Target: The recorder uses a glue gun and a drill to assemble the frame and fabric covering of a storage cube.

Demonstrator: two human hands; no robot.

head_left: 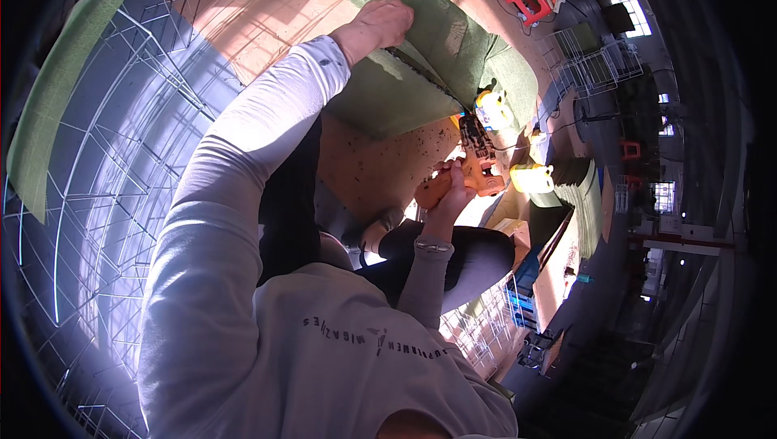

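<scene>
Left hand (pixel 382 25) on matte green fabric-like sheeting (pixel 368 101), right hand (pixel 456 194) around a rounded orange tool (pixel 431 190)

From where I stand, the person sits with bent legs in dark trousers (pixel 477 254) and a pale long-sleeved top (pixel 212 196). The green sheeting spreads out ahead in overlapping, creased pieces, with a dark line running along one edge. The left hand rests on its upper part, fingers curled narrow and knuckles upward; I cannot tell whether they pinch the cloth.

The right hand is lower and nearer the body, its fingers bent around the orange tool, just beyond the sheeting's near edge. Part of that tool is hidden by the hand.

Beneath lies a flat brown board (pixel 380 170) scattered with dark specks. Beyond the right hand stand a yellow-and-white plastic container (pixel 491 111) and a bright yellow plastic jug (pixel 532 178), near a stack of curved green sheets (pixel 589 203). Silvery wire-mesh frames (pixel 144 50) crowd the left side, and a red plastic stool (pixel 529 4) stands well apart at the far right.
</scene>
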